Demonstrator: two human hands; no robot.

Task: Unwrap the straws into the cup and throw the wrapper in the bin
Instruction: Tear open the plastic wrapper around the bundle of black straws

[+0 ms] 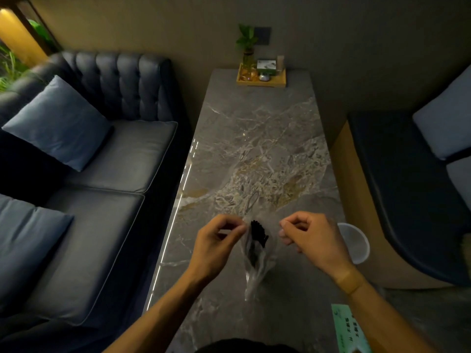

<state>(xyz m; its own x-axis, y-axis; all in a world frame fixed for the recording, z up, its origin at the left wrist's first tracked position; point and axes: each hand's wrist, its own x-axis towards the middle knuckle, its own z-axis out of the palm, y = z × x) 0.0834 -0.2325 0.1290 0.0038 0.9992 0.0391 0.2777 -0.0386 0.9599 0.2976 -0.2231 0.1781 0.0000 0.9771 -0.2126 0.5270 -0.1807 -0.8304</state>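
Dim marble table (254,138); left hand (216,247) and right hand (312,240) pinch the clear wrapper (257,266) mouth, lower centre, black straws (258,234) poking out. Yank unevenly and straws could miss the cup (354,242) at right.

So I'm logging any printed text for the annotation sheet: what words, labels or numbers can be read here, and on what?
Nothing reads clearly.
Green card at the table's near right edge: dark printed characters, too blurred to read.
Small box in the wooden tray at the far end: a printed label, too small to read.
Clear wrapper with the black straws: no visible print.
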